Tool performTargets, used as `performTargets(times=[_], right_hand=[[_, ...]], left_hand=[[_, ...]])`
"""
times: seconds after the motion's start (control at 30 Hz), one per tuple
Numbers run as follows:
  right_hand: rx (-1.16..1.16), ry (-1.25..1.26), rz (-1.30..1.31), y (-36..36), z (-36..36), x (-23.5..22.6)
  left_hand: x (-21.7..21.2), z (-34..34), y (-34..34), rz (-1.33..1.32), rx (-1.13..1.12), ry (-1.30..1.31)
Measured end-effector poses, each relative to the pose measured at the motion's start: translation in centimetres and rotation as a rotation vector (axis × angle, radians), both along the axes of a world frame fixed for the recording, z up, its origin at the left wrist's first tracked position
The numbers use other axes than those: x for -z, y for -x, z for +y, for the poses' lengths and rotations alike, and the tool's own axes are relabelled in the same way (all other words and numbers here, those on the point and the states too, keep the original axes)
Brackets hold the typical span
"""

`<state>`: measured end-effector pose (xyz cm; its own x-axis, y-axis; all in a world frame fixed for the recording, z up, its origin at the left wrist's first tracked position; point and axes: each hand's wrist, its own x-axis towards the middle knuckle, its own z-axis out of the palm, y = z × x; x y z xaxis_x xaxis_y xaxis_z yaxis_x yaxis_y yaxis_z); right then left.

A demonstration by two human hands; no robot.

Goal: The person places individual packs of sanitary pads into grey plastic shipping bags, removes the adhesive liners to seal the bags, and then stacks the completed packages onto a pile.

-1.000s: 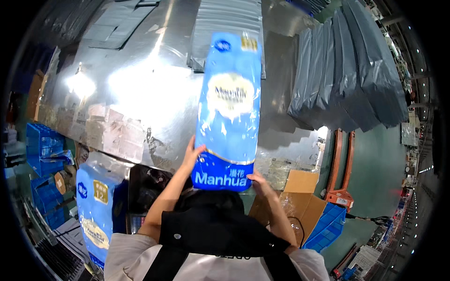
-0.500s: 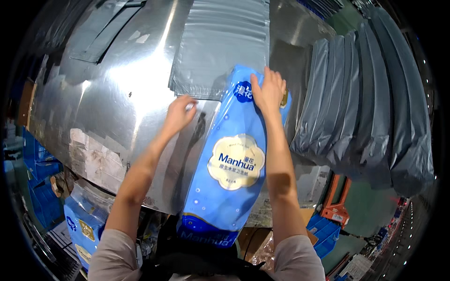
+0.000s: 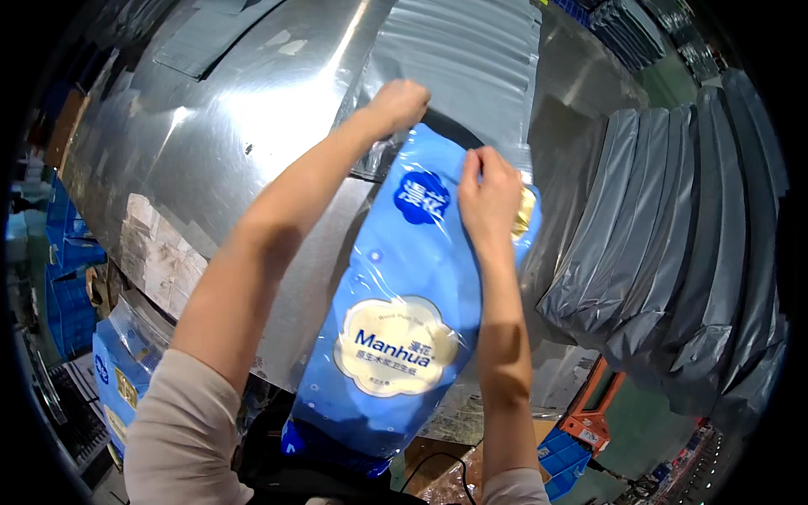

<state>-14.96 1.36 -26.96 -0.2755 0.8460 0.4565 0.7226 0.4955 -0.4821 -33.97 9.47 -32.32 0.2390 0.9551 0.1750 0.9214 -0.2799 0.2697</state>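
Observation:
A large blue plastic-wrapped pack [image 3: 396,337] with a white cloud-shaped label lies lengthwise on a shiny metal table [image 3: 210,151]. Its far end sits at the mouth of a grey plastic mailing bag [image 3: 459,76] lying flat on the table. My left hand [image 3: 397,105] grips the near edge of the grey bag, holding its mouth by the pack's top corner. My right hand [image 3: 488,198] presses on the far end of the blue pack, fingers curled on its wrapper.
A thick row of overlapping grey mailing bags [image 3: 673,236] lies along the right side of the table. Another blue pack [image 3: 118,379] and blue crates [image 3: 67,278] stand at the lower left. An orange object [image 3: 602,404] and cardboard [image 3: 438,471] sit below the table edge.
The blue pack went from being lifted upright to lying on the table, then slid toward the grey bag. My left hand moved from the table surface to the bag's edge.

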Motion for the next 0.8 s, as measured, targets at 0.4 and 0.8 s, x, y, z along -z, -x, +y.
performTargets(times=[0.4,0.8], right_hand=[[0.394,-0.008,-0.241,-4.4,8.1,1.2],[0.352,0.568,-0.068,-7.0,7.1,9.5]], left_hand=[[-3.5,-5.1,1.4,0.059,0.055,-0.372],[4.5,-7.5,3.0,-0.366,-0.672,0.517]])
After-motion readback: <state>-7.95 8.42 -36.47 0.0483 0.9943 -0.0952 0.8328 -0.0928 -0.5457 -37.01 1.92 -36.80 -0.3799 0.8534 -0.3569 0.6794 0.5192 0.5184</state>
